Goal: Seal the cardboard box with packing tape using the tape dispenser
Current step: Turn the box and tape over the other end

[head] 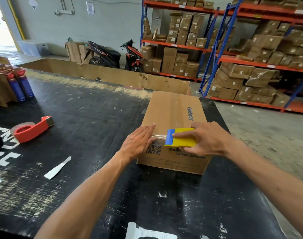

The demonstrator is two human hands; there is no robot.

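Right hand (206, 138) grips dispenser (181, 137) on box (174, 118) (left hand (138, 140) flat alongside).

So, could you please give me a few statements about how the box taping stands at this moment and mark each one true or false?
1. The right hand holds the yellow and blue tape dispenser on the cardboard box. True.
2. The left hand is lifting the red tape dispenser. False: it presses flat on the box; the red one lies untouched on the black table.
3. Clear tape stretches between left hand and dispenser. True.
4. The box lies on the floor. False: on the table.
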